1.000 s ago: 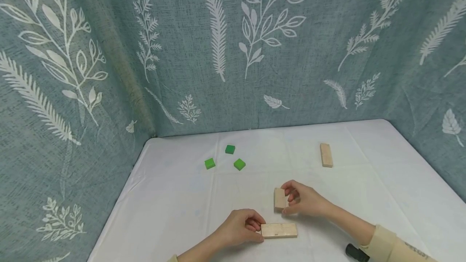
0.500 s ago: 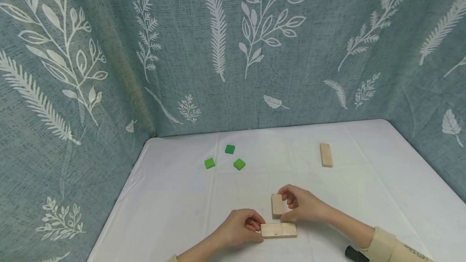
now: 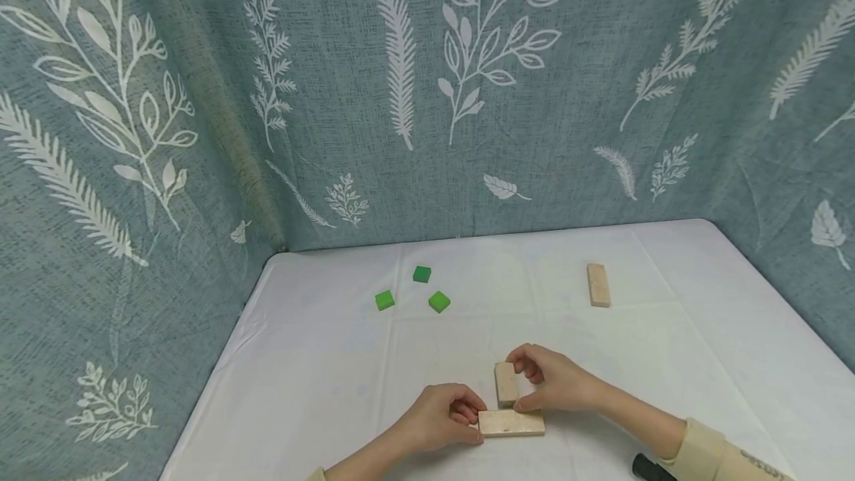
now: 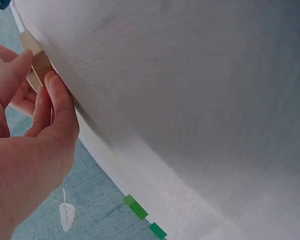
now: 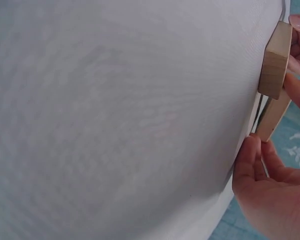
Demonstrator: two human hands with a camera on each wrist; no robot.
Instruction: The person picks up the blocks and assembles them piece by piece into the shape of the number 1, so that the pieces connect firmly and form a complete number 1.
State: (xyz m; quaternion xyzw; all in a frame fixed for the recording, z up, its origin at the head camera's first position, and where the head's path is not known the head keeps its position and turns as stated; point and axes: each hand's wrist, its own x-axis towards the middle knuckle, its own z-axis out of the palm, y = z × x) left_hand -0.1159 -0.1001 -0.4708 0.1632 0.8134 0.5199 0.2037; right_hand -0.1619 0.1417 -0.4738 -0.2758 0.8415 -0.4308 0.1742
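Note:
On the white table, a pale wooden block lies lengthwise from left to right. My left hand pinches its left end between thumb and fingers. A second wooden block, pointing away from me, is pinched along its length by my right hand. Its near end is right at the far long side of the first block; whether they touch I cannot tell. In the right wrist view the first block appears above the second block. The left wrist view shows my left hand with fingertips on the wood.
Three green pieces, a left one, a back one and a right one, lie farther back. Another wooden block lies at the back right. A black object is by the right sleeve. A patterned curtain surrounds the table.
My right hand has brought its block nearer and slightly left, up to the far side of the other block. The left hand and its block have stayed almost still.

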